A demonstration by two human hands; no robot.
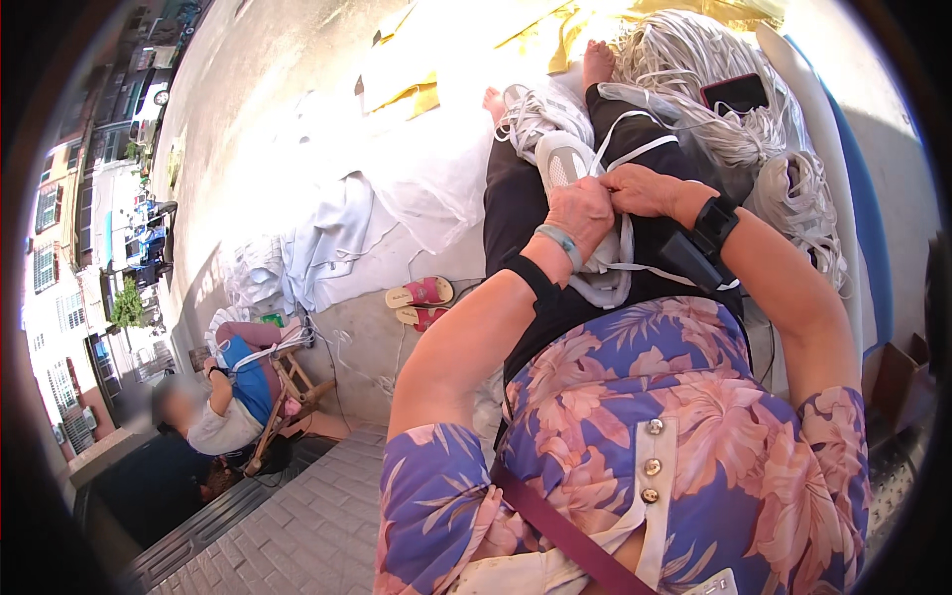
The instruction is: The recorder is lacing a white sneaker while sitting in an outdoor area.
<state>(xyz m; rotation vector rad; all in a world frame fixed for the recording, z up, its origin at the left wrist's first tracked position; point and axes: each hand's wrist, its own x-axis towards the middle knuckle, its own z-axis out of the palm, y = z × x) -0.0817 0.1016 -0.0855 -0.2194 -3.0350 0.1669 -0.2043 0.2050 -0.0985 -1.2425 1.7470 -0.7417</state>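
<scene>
A white and grey sneaker (565, 162) lies across my lap, its toe pointing away from me. My left hand (580, 213) is closed over the sneaker's lacing area and hides most of it. Against it, my right hand (643, 189) pinches what looks like a white shoelace (643, 151); the fingertips meet, so the exact grip is hidden. Loose lace loops over my dark trousers and trails down toward my waist. Just beyond is a second white sneaker (540, 111) with laces in it, lying between my legs.
A big bundle of white laces (684, 50) lies to the right, a dark phone (735, 93) on it. More laced sneakers (798, 203) sit nearer. Pink sandals (421, 293) and white cloth (332, 228) are on the left. Another person (228, 397) sits on a wooden chair (288, 397).
</scene>
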